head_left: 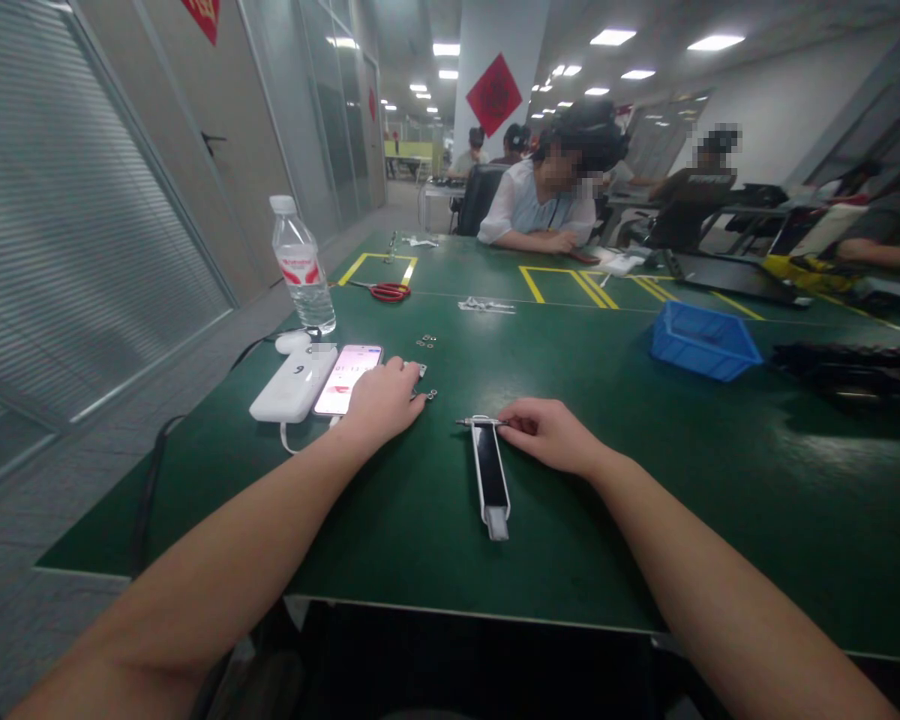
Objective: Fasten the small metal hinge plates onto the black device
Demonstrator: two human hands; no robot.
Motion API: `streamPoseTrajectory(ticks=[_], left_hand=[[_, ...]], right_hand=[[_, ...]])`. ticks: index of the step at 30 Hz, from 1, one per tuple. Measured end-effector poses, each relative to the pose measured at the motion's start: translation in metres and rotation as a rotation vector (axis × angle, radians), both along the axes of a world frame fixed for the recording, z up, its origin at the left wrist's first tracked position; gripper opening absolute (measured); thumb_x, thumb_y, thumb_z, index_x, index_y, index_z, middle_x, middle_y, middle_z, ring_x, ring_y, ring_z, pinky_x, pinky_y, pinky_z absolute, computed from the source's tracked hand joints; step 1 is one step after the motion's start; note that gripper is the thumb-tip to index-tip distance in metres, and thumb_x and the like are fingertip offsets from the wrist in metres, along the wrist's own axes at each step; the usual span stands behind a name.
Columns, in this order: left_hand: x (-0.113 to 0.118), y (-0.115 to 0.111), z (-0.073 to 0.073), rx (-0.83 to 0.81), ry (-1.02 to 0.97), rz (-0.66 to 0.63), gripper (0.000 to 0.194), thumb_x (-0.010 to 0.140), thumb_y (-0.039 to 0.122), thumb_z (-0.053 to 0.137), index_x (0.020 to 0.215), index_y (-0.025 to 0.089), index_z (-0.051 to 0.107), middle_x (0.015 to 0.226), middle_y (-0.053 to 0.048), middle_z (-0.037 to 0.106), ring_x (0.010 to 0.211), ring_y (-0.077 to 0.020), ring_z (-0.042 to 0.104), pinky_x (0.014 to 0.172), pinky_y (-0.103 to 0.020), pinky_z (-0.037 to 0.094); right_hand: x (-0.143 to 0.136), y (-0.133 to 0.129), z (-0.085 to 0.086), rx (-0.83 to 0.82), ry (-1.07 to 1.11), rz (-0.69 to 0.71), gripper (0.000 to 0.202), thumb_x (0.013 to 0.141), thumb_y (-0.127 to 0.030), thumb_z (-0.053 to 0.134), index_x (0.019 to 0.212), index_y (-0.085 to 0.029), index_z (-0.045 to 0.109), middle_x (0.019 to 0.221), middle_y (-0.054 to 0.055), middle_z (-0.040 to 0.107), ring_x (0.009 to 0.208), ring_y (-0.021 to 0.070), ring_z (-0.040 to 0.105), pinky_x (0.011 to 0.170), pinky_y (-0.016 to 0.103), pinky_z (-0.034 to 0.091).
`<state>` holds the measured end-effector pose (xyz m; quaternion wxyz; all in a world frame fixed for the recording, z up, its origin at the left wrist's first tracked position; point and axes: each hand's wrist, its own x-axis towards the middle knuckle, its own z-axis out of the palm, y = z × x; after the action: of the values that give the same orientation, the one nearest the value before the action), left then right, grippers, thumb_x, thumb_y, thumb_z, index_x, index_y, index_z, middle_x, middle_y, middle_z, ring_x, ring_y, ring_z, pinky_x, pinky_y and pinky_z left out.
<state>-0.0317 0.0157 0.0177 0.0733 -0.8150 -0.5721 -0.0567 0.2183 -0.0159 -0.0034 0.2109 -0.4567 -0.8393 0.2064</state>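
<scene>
A long, narrow device [493, 470] with a black face and a white rim is laid on the green table [420, 550], in front of the person and between the two forearms, its grey end piece [498, 524] pointed toward the near edge. Across its far end a thin metal rod [465, 422] is seen, and its right end is met by the fingertips of the right hand [544, 432], which is held with fingers curled in; whether the rod is firmly gripped cannot be told. The left hand [386, 398] is held low, palm down, with fingers reached forward; small metal parts [432, 394] are seen at its fingertips, but whether any is grasped cannot be told. A lit phone [339, 380] is partly covered by that hand, and just beside it a white block [289, 388] is placed, with a clear bottle [301, 275] stood upright beyond. Farther off, small metal rings [426, 341], red-handled scissors [390, 292] and pale strips [486, 306] are spread out. A blue bin [705, 342] is set toward the right, and across the table a seated co-worker [536, 205] is seen, with forearms rested on the surface.
</scene>
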Motion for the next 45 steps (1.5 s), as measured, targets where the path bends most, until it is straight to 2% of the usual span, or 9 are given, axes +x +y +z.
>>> streamPoseTrajectory(ticks=[6, 12, 15, 21, 29, 37, 45], left_hand=[[-0.003, 0.001, -0.001, -0.006, -0.039, -0.054, 0.024, 0.085, 0.039, 0.054, 0.091, 0.016, 0.057, 0.093, -0.009, 0.059, 0.083, -0.0236, 0.059, 0.063, -0.029, 0.044], [-0.003, -0.005, 0.002, -0.101, -0.092, -0.145, 0.026, 0.082, 0.037, 0.057, 0.1, 0.019, 0.059, 0.1, -0.008, 0.06, 0.087, -0.0238, 0.06, 0.068, -0.031, 0.046], [0.0, -0.01, 0.007, -0.169, -0.112, -0.238, 0.03, 0.081, 0.036, 0.059, 0.106, 0.019, 0.059, 0.1, -0.007, 0.062, 0.088, -0.0231, 0.06, 0.072, -0.031, 0.047], [0.002, -0.014, 0.013, -0.222, -0.17, -0.352, 0.032, 0.079, 0.033, 0.061, 0.108, 0.019, 0.059, 0.101, -0.006, 0.064, 0.093, -0.0221, 0.061, 0.078, -0.031, 0.047], [0.002, -0.011, 0.008, -0.261, -0.247, -0.488, 0.029, 0.08, 0.027, 0.06, 0.107, 0.019, 0.06, 0.102, -0.005, 0.065, 0.092, -0.0196, 0.06, 0.079, -0.029, 0.046], [0.005, -0.01, -0.003, -0.229, -0.346, -0.539, 0.026, 0.081, 0.025, 0.062, 0.106, 0.018, 0.06, 0.102, -0.005, 0.065, 0.092, -0.0185, 0.061, 0.08, -0.03, 0.046], [0.004, -0.008, -0.004, -0.237, -0.361, -0.575, 0.026, 0.08, 0.024, 0.064, 0.105, 0.016, 0.06, 0.101, -0.005, 0.065, 0.09, -0.0176, 0.061, 0.079, -0.028, 0.045]], right_hand=[[0.0, 0.001, -0.002, 0.002, -0.001, -0.002, 0.015, 0.083, -0.023, 0.055, 0.088, -0.017, 0.068, 0.066, 0.0, 0.054, 0.059, 0.0109, 0.048, 0.057, 0.024, 0.038], [0.001, 0.001, -0.003, 0.01, 0.014, 0.009, 0.014, 0.083, -0.024, 0.055, 0.086, -0.017, 0.067, 0.064, 0.0, 0.053, 0.058, 0.0105, 0.047, 0.057, 0.024, 0.037], [0.001, 0.001, -0.002, 0.01, 0.011, 0.008, 0.014, 0.083, -0.023, 0.055, 0.086, -0.017, 0.067, 0.064, -0.001, 0.053, 0.058, 0.0106, 0.048, 0.057, 0.024, 0.037], [0.0, 0.001, -0.001, 0.01, 0.012, 0.014, 0.014, 0.083, -0.023, 0.055, 0.086, -0.016, 0.067, 0.065, 0.0, 0.054, 0.059, 0.0109, 0.048, 0.057, 0.024, 0.037], [-0.001, -0.001, 0.0, 0.011, 0.014, 0.01, 0.016, 0.083, -0.025, 0.055, 0.087, -0.015, 0.068, 0.064, 0.0, 0.054, 0.058, 0.0111, 0.048, 0.057, 0.025, 0.037], [0.0, 0.0, 0.0, 0.029, 0.007, 0.023, 0.017, 0.084, -0.026, 0.054, 0.088, -0.016, 0.068, 0.065, 0.001, 0.055, 0.06, 0.0115, 0.048, 0.058, 0.024, 0.038], [-0.001, 0.0, 0.003, 0.035, -0.011, 0.036, 0.018, 0.085, -0.023, 0.055, 0.089, -0.014, 0.07, 0.064, 0.001, 0.053, 0.059, 0.011, 0.047, 0.059, 0.024, 0.036]])
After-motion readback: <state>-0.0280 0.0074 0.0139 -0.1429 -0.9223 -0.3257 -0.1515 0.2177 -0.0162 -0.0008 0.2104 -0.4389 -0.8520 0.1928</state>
